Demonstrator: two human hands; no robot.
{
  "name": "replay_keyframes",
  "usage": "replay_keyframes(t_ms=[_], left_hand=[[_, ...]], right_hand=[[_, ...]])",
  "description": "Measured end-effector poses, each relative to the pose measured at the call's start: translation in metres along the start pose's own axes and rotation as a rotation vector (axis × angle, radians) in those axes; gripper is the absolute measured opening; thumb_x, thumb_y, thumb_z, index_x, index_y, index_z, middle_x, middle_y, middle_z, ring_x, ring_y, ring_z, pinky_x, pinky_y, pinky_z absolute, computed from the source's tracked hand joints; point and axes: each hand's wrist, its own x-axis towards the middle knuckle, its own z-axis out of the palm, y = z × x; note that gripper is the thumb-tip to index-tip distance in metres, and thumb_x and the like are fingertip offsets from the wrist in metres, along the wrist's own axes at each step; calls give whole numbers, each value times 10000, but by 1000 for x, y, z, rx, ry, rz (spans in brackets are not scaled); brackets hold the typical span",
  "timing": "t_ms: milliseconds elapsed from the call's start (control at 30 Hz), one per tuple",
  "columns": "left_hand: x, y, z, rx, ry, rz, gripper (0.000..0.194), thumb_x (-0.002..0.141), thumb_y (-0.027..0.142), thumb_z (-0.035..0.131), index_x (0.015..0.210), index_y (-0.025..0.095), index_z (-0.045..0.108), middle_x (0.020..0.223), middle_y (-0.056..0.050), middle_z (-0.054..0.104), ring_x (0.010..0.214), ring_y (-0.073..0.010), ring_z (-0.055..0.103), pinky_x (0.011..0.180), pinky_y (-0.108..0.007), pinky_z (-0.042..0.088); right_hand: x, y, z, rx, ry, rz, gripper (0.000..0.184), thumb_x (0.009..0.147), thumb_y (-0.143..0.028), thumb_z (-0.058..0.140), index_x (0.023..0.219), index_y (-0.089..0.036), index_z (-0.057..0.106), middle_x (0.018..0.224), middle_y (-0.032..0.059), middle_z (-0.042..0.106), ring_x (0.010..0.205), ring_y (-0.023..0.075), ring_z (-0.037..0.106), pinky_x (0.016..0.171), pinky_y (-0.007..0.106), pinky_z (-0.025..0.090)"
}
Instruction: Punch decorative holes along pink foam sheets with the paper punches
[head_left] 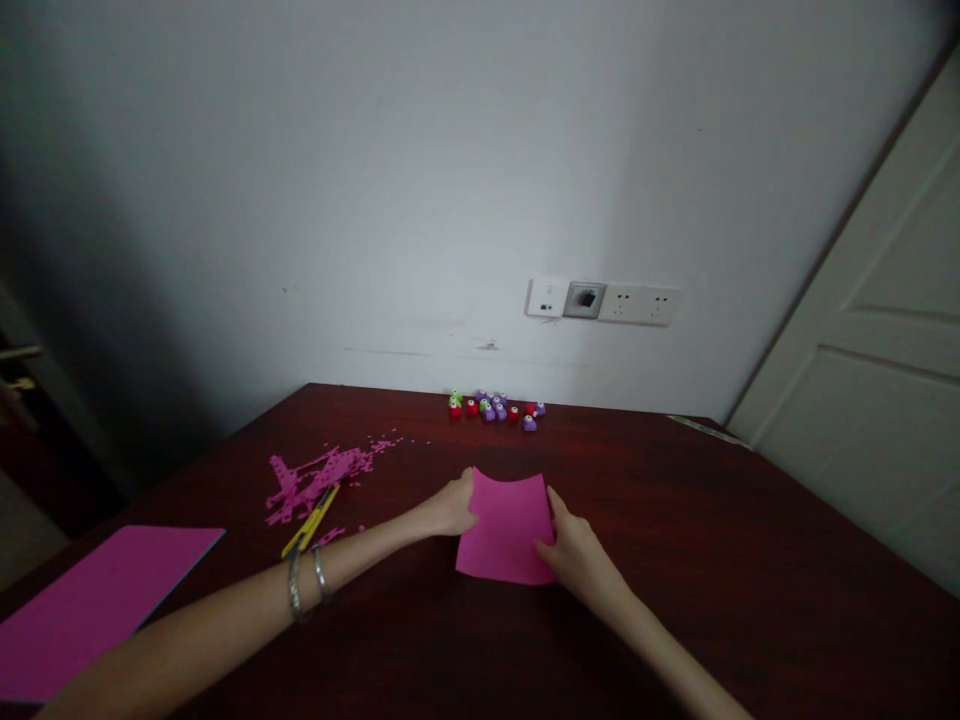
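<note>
Head view: pink sheet (506,535), bowed, is over the middle of the surface (675,530); contact unclear. Left hand (451,507) pinches its left edge, right hand (579,550) its right. Judged step: two-handed sheet handling; next move likely calls for even grip, avoiding creases.

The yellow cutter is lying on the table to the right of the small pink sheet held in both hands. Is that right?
Not quite: the head view shows the yellow cutter on the table to the left of the small pink sheet, which the left hand and right hand do hold.
</note>
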Motion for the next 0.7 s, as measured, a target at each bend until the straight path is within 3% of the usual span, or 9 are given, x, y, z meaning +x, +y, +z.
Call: replay_keyframes(t_ms=[233, 433, 533, 700], left_hand=[[-6, -3, 2, -111, 1, -39, 499, 566, 80, 559, 1051, 146, 465, 905, -104, 646, 856, -232, 618, 658, -232, 432], [-7, -8, 6, -31, 20, -65, 613, 590, 135, 570, 1184, 119, 419, 877, -118, 652, 831, -236, 622, 637, -239, 419], [-7, -7, 5, 141, 47, -124, 751, 588, 194, 588, 1286, 88, 333, 1045, -190, 616, 935, -287, 600, 681, -270, 424], [-9, -1, -1, 324, 8, -187, 942, 598, 272, 585, 1394, 48, 134, 1338, -291, 352, 1100, -363, 504, 793, -339, 418]], right_hand=[[-6, -10, -3, -36, -69, 27, 767, 656, -141, 502, 1386, -185, 270, 783, 75, 648, 558, 194, 616, 552, 288, 430], [-10, -13, -6, -225, -77, 13, 700, 692, -206, 513, 1357, -127, 310, 808, 121, 648, 751, 276, 640, 633, 329, 432], [-13, -19, -12, -360, -98, 49, 675, 702, -265, 534, 1336, -162, 326, 890, 143, 646, 812, 305, 633, 653, 350, 423], [-15, -31, -22, -450, -99, 73, 544, 704, -332, 561, 1207, -186, 415, 977, 142, 613, 857, 316, 617, 656, 355, 409]])
